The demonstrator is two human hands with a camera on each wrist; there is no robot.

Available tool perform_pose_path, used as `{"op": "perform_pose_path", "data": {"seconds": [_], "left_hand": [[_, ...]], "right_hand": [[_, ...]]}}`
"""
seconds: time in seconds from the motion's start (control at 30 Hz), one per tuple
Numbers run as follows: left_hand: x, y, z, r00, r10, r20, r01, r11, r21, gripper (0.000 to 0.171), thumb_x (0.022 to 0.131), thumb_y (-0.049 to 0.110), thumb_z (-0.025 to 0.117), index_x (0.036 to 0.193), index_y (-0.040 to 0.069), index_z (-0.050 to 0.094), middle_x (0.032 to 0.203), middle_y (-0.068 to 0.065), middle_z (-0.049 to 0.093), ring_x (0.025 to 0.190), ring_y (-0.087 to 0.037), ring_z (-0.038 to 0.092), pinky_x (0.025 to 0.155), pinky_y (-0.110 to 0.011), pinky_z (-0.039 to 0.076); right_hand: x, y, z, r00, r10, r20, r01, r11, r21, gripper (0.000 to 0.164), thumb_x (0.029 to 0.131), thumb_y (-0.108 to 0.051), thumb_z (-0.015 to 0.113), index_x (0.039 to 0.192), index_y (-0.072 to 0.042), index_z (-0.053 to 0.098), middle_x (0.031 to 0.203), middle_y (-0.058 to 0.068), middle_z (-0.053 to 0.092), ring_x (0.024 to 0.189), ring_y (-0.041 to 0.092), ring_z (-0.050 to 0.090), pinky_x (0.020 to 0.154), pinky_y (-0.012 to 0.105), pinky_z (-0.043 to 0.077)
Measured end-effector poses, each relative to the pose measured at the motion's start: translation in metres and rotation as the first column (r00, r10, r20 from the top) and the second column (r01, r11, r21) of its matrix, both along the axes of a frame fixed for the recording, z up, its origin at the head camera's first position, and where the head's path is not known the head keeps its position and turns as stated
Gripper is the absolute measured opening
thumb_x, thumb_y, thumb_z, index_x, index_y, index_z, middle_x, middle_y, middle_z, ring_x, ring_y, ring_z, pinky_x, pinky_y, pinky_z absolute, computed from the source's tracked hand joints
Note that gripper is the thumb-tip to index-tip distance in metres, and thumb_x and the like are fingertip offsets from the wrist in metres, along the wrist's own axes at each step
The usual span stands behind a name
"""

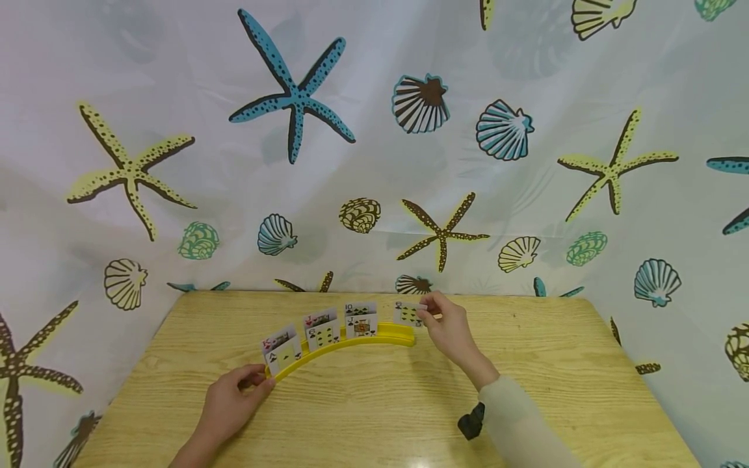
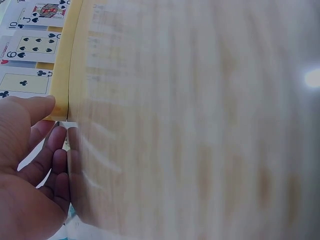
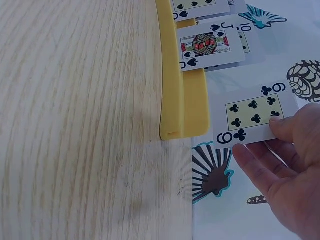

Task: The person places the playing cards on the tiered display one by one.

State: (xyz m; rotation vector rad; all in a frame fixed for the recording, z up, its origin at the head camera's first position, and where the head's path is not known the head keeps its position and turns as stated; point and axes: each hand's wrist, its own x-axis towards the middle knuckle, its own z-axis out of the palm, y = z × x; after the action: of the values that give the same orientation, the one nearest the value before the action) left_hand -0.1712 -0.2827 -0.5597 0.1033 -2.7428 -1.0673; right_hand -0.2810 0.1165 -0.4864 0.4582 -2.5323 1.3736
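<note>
A curved yellow playing card holder (image 1: pixel 393 337) stands on the table, its right end without a card. My left hand (image 1: pixel 234 400) grips the left end, the thumb on the front edge in the left wrist view. Between thumb and fingers my right hand (image 1: pixel 453 328) pinches a six of clubs (image 3: pixel 255 112), upright above the right end and apart from the slot in the right wrist view. Overlapping pairs stand in the holder: an ace of clubs (image 1: pixel 285 355) before a red king, a six of spades (image 1: pixel 324 336) before a red jack, a jack of spades (image 3: pixel 210 46) before a ten.
The light wood table (image 1: pixel 374 409) ends at a white curtain (image 1: pixel 374 169) printed with starfish and shells, which hangs behind it and along both sides. A black strap piece (image 1: pixel 471 421) hangs at the right sleeve (image 1: pixel 521 416).
</note>
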Motion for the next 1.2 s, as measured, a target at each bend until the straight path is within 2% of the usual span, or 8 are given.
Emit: {"op": "perform_pose_path", "data": {"seconds": [0.33,0.77,0.97,1.2], "left_hand": [[0.001,0.001,0.002,1.0,0.0,0.02,0.0,1.0,0.002,0.039,0.096,0.032,0.08,0.123,0.005,0.076,0.097,-0.001,0.078,0.092,-0.017,0.073,0.082,-0.033,0.055],[0.0,0.001,0.001,1.0,0.001,-0.028,-0.001,1.0,0.0,0.036,0.094,0.029,0.082,0.12,0.005,0.077,0.095,-0.001,0.078,0.09,-0.017,0.073,0.08,-0.03,0.055],[-0.001,0.0,-0.001,1.0,-0.003,-0.021,0.003,1.0,-0.005,0.037,0.095,0.03,0.081,0.121,0.005,0.077,0.096,-0.001,0.078,0.09,-0.016,0.073,0.08,-0.03,0.055],[0.0,0.0,0.0,1.0,-0.003,-0.015,0.003,1.0,0.001,0.037,0.095,0.031,0.08,0.122,0.005,0.077,0.097,-0.001,0.078,0.091,-0.017,0.074,0.08,-0.029,0.056]], "right_hand": [[-0.003,-0.002,-0.005,1.0,0.006,0.012,-0.006,1.0,0.011,0.01,0.1,-0.006,0.071,0.109,-0.007,0.068,0.101,0.011,0.073,0.096,0.027,0.07,0.08,0.037,0.063],[-0.006,-0.008,-0.008,0.999,0.031,0.02,-0.031,0.999,0.011,0.012,0.101,-0.005,0.07,0.111,-0.001,0.066,0.1,0.012,0.072,0.095,0.027,0.07,0.079,0.037,0.062],[-0.006,-0.012,-0.008,0.998,0.034,0.048,-0.035,0.999,0.005,0.01,0.101,-0.005,0.07,0.11,-0.005,0.067,0.102,0.013,0.072,0.096,0.027,0.069,0.082,0.04,0.062],[-0.005,-0.014,-0.008,0.999,0.039,0.038,-0.039,0.999,0.019,0.009,0.101,-0.005,0.069,0.11,-0.005,0.066,0.101,0.013,0.071,0.096,0.028,0.07,0.084,0.043,0.062]]}}
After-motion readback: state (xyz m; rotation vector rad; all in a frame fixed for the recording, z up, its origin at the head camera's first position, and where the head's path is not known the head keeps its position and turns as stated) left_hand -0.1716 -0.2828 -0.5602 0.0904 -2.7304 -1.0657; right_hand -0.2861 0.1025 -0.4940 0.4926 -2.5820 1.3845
